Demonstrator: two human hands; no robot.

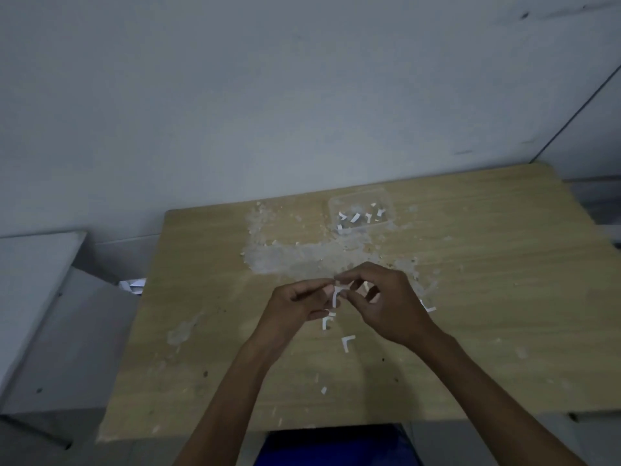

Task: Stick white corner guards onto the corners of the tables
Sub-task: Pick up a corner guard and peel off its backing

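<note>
Over the middle of the light wooden table (487, 297), both hands meet on one white L-shaped corner guard (337, 295). My left hand (299, 304) pinches it from the left and my right hand (386, 301) pinches it from the right, fingertips touching near its top. Two more white guards lie on the tabletop just below the hands, one (327, 322) partly under my left hand and one (347, 343) lying free. Another guard (429, 307) shows to the right of my right wrist.
A clear plastic box (359, 210) with several white guards inside stands at the table's back. Torn paper scraps and a scuffed grey patch (285, 260) cover the table's middle. A grey cabinet (43, 314) stands to the left. A wall runs behind the table.
</note>
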